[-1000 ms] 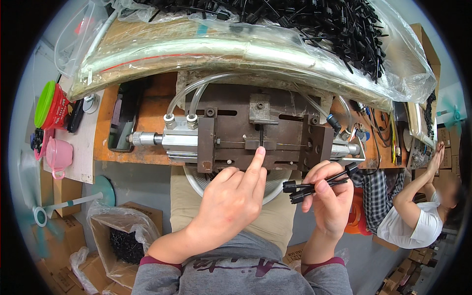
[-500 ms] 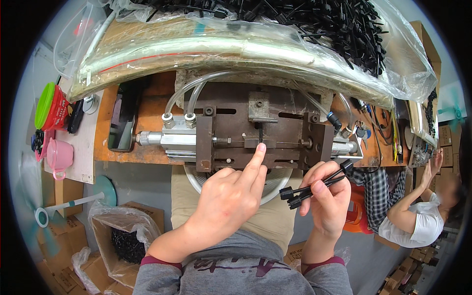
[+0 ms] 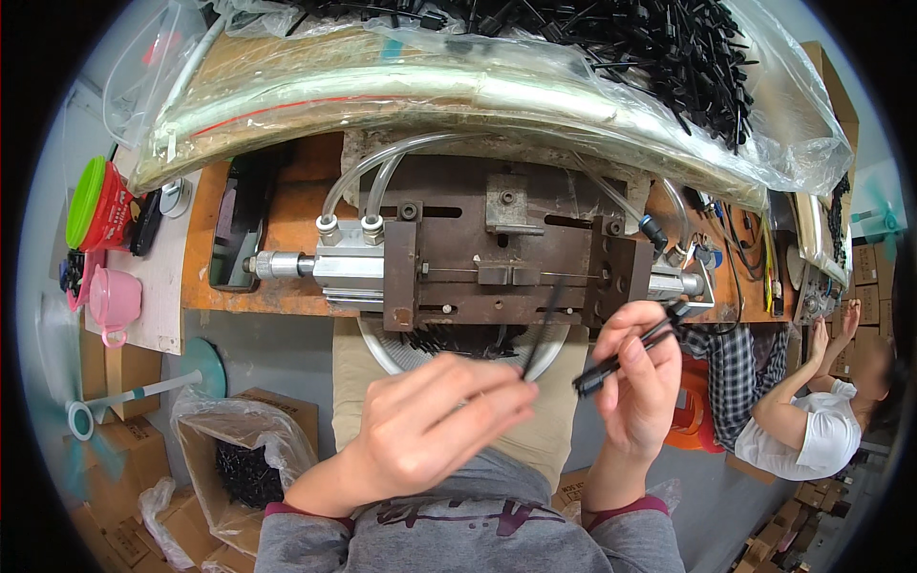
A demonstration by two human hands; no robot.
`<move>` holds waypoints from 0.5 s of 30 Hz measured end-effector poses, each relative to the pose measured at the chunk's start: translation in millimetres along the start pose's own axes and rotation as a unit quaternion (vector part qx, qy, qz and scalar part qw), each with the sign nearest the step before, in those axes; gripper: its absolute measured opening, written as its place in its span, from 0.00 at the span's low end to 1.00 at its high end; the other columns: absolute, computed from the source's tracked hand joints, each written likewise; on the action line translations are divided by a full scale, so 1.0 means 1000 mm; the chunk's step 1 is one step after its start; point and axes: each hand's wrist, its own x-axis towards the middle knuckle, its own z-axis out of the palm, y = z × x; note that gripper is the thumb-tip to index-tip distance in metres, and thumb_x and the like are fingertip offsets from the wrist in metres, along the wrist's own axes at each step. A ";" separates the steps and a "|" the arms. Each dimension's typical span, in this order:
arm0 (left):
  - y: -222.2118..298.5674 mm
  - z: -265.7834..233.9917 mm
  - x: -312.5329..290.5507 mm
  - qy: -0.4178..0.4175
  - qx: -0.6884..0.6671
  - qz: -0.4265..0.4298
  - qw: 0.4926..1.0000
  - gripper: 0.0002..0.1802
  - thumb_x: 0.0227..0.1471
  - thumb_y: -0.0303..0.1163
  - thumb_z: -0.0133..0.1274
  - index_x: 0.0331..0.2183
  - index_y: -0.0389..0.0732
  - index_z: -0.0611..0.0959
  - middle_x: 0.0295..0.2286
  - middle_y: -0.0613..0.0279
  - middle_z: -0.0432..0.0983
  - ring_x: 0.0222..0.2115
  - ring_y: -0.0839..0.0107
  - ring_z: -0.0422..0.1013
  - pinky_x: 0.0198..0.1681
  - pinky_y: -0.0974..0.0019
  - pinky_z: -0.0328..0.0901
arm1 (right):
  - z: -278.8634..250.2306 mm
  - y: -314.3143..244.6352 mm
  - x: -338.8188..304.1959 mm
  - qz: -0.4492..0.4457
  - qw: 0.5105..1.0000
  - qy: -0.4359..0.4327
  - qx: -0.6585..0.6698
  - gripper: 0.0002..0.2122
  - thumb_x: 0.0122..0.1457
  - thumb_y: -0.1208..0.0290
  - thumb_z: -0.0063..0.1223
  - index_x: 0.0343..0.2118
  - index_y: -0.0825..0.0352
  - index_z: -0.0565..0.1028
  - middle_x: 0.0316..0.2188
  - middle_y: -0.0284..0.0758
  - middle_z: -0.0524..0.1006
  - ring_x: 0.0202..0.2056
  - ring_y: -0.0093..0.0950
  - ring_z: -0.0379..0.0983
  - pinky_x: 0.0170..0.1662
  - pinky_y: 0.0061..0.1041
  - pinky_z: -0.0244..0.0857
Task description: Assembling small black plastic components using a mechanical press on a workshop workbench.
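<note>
My left hand (image 3: 435, 420) is in front of the metal fixture, blurred by motion, with thumb and fingers pinched together. Between its fingertips is a thin black stick (image 3: 545, 329), tilted up and to the right. My right hand (image 3: 638, 387), to the right, is closed around several black plastic sticks with blocky ends (image 3: 611, 368). Beyond both hands lies the dark brown metal fixture (image 3: 564, 250). A small split clamp block (image 3: 508, 275) sits at its middle, below a grey bracket (image 3: 506, 201). Silver air cylinders (image 3: 349, 272) are mounted at its sides.
Below the fixture, a white basin (image 3: 544, 358) on my lap holds black pieces. A plastic-lined tray (image 3: 430, 95) heaped with black parts stands at the back. A phone (image 3: 239, 224) lies left on the bench. Another person (image 3: 812, 425) sits at the right.
My left hand has drawn back from the clamp block, where its index finger touched a black stick; a stick is now in its fingers. The left cylinder's end knob has shifted outward.
</note>
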 end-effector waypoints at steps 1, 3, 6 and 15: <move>-0.002 0.004 0.000 0.006 0.043 -0.015 0.999 0.17 0.33 0.26 0.70 0.32 0.38 0.87 0.36 0.58 0.81 0.29 0.69 0.77 0.29 0.69 0.72 | 0.000 0.001 0.000 -0.034 0.999 0.019 -0.026 0.09 0.60 0.79 0.56 0.40 0.74 0.71 0.33 0.46 0.77 0.18 0.22 0.71 0.18 0.15 0.65; -0.010 0.015 -0.003 0.016 0.099 -0.019 0.995 0.17 0.32 0.26 0.69 0.31 0.37 0.85 0.42 0.56 0.80 0.30 0.69 0.76 0.30 0.67 0.70 | -0.003 0.003 0.000 -0.052 0.998 -0.006 -0.040 0.08 0.59 0.79 0.56 0.39 0.75 0.72 0.35 0.47 0.77 0.19 0.23 0.72 0.20 0.16 0.67; -0.022 0.030 -0.006 -0.008 0.184 0.017 0.983 0.17 0.34 0.26 0.68 0.32 0.36 0.84 0.45 0.56 0.79 0.29 0.68 0.75 0.30 0.68 0.69 | -0.002 0.000 -0.002 -0.046 0.995 -0.042 -0.083 0.07 0.59 0.81 0.56 0.38 0.76 0.72 0.39 0.50 0.75 0.24 0.26 0.75 0.24 0.20 0.70; -0.024 0.034 0.002 -0.027 0.232 0.011 0.972 0.16 0.36 0.29 0.67 0.32 0.37 0.84 0.46 0.57 0.80 0.22 0.73 0.74 0.27 0.71 0.66 | 0.001 -0.005 -0.008 -0.062 0.992 -0.019 -0.107 0.06 0.61 0.81 0.53 0.40 0.77 0.72 0.36 0.50 0.77 0.24 0.29 0.77 0.25 0.23 0.72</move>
